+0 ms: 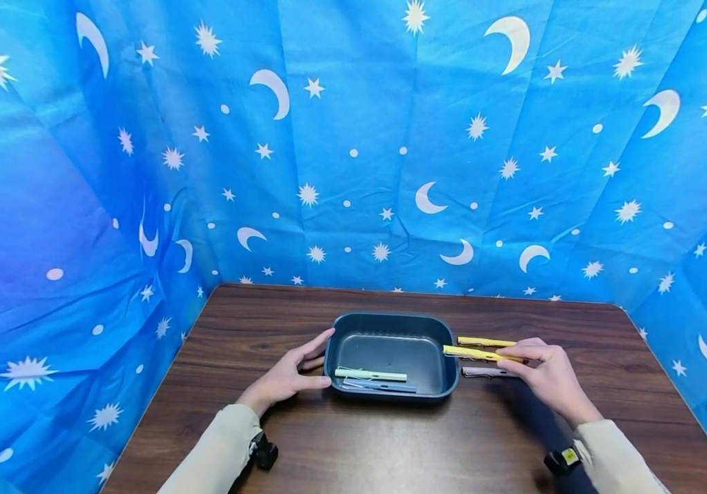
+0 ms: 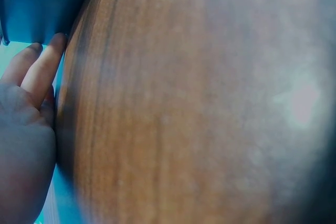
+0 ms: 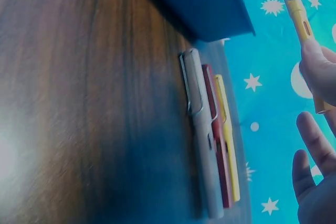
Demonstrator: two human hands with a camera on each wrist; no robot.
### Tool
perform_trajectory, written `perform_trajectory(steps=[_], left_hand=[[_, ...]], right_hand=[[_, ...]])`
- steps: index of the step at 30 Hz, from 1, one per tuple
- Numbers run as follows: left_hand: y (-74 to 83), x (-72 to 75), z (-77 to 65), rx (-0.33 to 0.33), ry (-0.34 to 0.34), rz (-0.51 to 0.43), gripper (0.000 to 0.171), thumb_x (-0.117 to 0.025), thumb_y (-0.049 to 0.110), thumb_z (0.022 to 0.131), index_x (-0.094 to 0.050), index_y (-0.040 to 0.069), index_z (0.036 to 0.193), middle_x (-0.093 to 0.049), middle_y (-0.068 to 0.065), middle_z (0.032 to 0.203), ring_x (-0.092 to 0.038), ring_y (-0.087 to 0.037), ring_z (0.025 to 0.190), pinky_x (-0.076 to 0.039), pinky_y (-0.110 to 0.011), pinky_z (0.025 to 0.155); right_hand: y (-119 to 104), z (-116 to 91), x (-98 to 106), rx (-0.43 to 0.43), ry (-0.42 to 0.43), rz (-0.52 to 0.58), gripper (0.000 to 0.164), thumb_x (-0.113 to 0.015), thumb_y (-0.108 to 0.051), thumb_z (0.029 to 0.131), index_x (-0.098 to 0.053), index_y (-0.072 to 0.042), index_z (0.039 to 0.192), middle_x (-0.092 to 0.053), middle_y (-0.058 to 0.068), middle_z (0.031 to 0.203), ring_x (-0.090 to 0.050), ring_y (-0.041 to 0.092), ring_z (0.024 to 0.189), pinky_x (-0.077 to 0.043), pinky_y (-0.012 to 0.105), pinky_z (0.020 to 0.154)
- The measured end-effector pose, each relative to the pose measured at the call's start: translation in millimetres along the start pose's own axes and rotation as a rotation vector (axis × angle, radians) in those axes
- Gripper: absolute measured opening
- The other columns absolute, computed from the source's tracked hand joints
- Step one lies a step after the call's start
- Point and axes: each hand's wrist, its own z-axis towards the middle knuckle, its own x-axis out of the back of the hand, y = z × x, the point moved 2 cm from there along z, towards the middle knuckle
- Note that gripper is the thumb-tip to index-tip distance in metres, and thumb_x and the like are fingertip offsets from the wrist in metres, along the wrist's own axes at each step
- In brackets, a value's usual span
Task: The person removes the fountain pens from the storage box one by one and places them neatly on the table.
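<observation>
A dark blue-grey rectangular tray (image 1: 390, 320) stands on the table. A pale green pen (image 1: 371, 374) and a blue pen (image 1: 381, 386) lie inside it along the near side. My left hand (image 1: 294, 374) touches the tray's left end, thumb and fingers spread and fairly straight. My right hand (image 1: 548, 374) pinches a yellow pen (image 3: 292, 6) between thumb and fingers, raised above the table, its clip end at the tray's right rim. Below it on the table lie a grey pen (image 3: 202, 129), a dark red pen (image 3: 218, 135) and another yellow pen (image 3: 227, 135), side by side.
The brown wood-grain table (image 1: 255, 309) carries the tray near its middle. A blue cloth (image 1: 353, 137) with white moons and stars hangs behind and at both sides of the table. Small dark devices are worn on both wrists.
</observation>
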Motion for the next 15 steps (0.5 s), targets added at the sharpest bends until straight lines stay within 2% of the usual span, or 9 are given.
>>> perform_trajectory(steps=[6,15], left_hand=[[-1.6,-0.3,0.0,-0.001,-0.003,-0.003,0.087,-0.077,0.017,0.098,-0.027,0.034,0.168,-0.024,-0.003,0.174,-0.044,-0.033,0.149,-0.031,-0.061,0.123],[-0.7,0.3,0.1,0.0,-0.001,-0.005,0.088,-0.077,0.018,0.098,-0.027,0.035,0.168,-0.025,-0.001,0.174,-0.044,-0.032,0.15,-0.032,-0.06,0.123]], right_hand=[[7.8,-9.8,4.1,0.003,0.016,-0.046,0.015,-0.089,-0.014,0.085,-0.087,-0.018,0.099,-0.076,-0.003,0.097,-0.06,-0.001,0.095,-0.053,0.022,0.08],[20.9,-24.0,9.5,-0.015,0.018,-0.047,0.015,-0.088,-0.01,0.086,-0.086,-0.019,0.098,-0.076,-0.005,0.094,-0.06,-0.001,0.092,-0.049,0.014,0.077]])
